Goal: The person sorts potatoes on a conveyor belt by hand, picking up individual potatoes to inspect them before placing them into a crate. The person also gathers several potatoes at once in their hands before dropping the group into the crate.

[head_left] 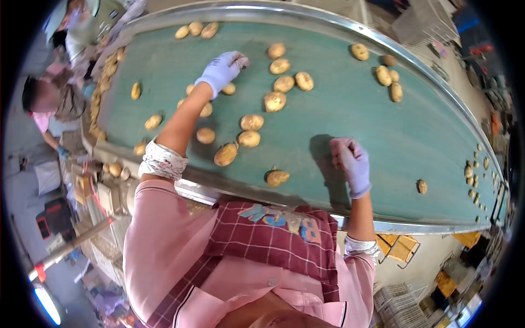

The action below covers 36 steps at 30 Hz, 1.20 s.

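Potatoes lie scattered on a green conveyor belt (361,120). My left hand (223,70), in a light glove, is over the upper left part of the belt with its fingers curled; whether it holds anything is hidden. A potato (229,88) lies just below it. My right hand (350,164), gloved too, hangs above the belt right of centre, fingers bent together, its shadow beside it. No object shows in it. Between the hands are several potatoes, among them one pair (250,130) and a single potato (277,177) near the front edge.
A metal rail (350,24) borders the belt's far side. Many potatoes (104,82) are heaped along the left end, where co-workers (46,101) stand. More potatoes (473,177) lie at the far right. White crates (402,303) and a yellow crate (402,249) are below right.
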Motion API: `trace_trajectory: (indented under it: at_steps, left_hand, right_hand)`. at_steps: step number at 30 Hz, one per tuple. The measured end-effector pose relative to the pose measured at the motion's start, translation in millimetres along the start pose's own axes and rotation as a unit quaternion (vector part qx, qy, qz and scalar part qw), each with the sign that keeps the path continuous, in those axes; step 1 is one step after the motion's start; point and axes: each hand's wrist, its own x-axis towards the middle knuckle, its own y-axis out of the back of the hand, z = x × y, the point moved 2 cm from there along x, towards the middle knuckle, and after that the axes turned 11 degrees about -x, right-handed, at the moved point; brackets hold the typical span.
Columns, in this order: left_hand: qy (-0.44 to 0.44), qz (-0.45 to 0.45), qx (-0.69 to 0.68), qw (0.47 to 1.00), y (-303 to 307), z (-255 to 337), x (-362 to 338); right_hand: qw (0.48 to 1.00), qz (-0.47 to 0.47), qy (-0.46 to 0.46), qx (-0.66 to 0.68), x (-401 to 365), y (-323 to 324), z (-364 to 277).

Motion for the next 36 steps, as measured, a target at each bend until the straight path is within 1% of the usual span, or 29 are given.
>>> trace_trajectory:
  at_steps: [1, 3, 4, 5, 7, 9, 10, 11, 13, 14, 15, 16, 17, 18, 19, 21, 22, 23, 24, 25, 26, 27, 28, 31, 32, 33, 34, 35, 36]
  left_hand:
    - [0.04, 0.017, -0.031, 0.999, 14, 6, -24]
    - [0.109, 0.076, -0.093, 0.987, 47, 21, -78]
    - [0.123, 0.124, -0.075, 0.982, 66, 27, -103]
    - [0.05, 0.202, -0.15, 0.966, 81, 6, -128]
    - [0.051, 0.326, -0.209, 0.921, 101, 6, -173]
    - [0.123, 0.373, -0.232, 0.89, 112, 11, -207]
    - [0.137, 0.37, -0.222, 0.892, 107, 20, -219]
    - [0.156, 0.357, -0.207, 0.897, 101, 31, -224]
    - [0.093, 0.313, -0.05, 0.944, 74, 39, -223]
    - [0.052, 0.271, 0.082, 0.958, 56, 43, -223]
    - [0.013, 0.216, 0.216, 0.952, 47, 53, -225]
    - [0.06, 0.166, 0.218, 0.96, 27, 58, -227]
    - [0.068, 0.149, 0.244, 0.956, 7, 43, -223]
    - [0.101, 0.157, 0.269, 0.945, -1, 42, -214]
    - [0.134, 0.164, 0.293, 0.932, -8, 41, -207]
    - [0.154, 0.183, 0.215, 0.947, -2, 39, -201]
    - [0.167, 0.226, 0.123, 0.952, 10, 55, -206]
    - [0.165, 0.246, 0.111, 0.949, 12, 71, -216]
    - [0.158, 0.261, 0.061, 0.95, 10, 74, -224]
    - [0.153, 0.271, 0.009, 0.95, 7, 77, -230]
    - [0.187, 0.27, -0.043, 0.944, 4, 80, -236]
    - [0.219, 0.268, -0.093, 0.934, 3, 85, -240]
    - [0.249, 0.266, -0.141, 0.921, 0, 89, -241]
    - [0.195, 0.311, -0.201, 0.908, -19, 100, -244]
    - [0.239, 0.295, -0.071, 0.923, -23, 106, -252]
    - [0.183, 0.3, 0.09, 0.932, -27, 112, -258]
    - [0.125, 0.296, 0.249, 0.914, -33, 116, -265]
    - [0.063, 0.28, 0.401, 0.87, -44, 123, -272]
    - [0.163, 0.225, 0.38, 0.882, -54, 145, -272]
  right_hand:
    - [1.0, -0.01, 0.011, -0.011, -2, 5, 1]
    - [0.997, -0.021, 0.02, -0.074, -10, 11, -3]
    - [0.996, -0.038, 0.031, -0.072, -8, 9, -6]
    - [0.995, -0.054, 0.037, -0.072, -12, 11, -7]
    - [0.993, -0.083, 0.045, -0.076, -18, 13, -16]
    - [0.989, -0.115, 0.051, -0.076, -27, 9, -31]
    - [0.987, -0.122, 0.051, -0.094, -28, 7, -37]
    - [0.985, -0.139, 0.057, -0.081, -28, 1, -42]
    - [0.981, -0.177, 0.057, -0.061, -31, -9, -44]
    - [0.977, -0.188, 0.072, -0.076, -33, -14, -43]
    - [0.974, -0.202, 0.068, -0.072, -39, -23, -51]
    - [0.973, -0.211, 0.062, -0.073, -43, -25, -50]
    - [0.972, -0.218, 0.059, -0.069, -45, -28, -50]
    - [0.971, -0.225, 0.056, -0.061, -46, -29, -48]
    - [0.969, -0.238, 0.055, -0.027, -48, -30, -48]
    - [0.963, -0.264, 0.051, 0.036, -49, -31, -50]
    - [0.959, -0.276, 0.061, 0.026, -51, -35, -59]
    - [0.954, -0.261, 0.134, -0.057, -47, -39, -54]
    - [0.938, -0.24, 0.209, -0.136, -42, -47, -43]
    - [0.912, -0.214, 0.276, -0.215, -40, -55, -36]
    - [0.858, -0.234, 0.362, -0.28, -42, -66, -36]
    - [0.79, -0.251, 0.443, -0.341, -45, -73, -34]
    - [0.741, -0.332, 0.377, -0.446, -46, -77, -21]
    - [0.748, -0.273, 0.374, -0.476, -42, -82, -12]
    - [0.795, -0.226, 0.378, -0.416, -37, -73, -7]
    - [0.82, -0.196, 0.372, -0.388, -32, -62, -7]
    - [0.843, -0.166, 0.365, -0.359, -27, -49, -6]
    - [0.865, -0.134, 0.355, -0.329, -25, -36, -5]
    - [0.903, -0.151, 0.31, -0.256, -24, -28, -5]
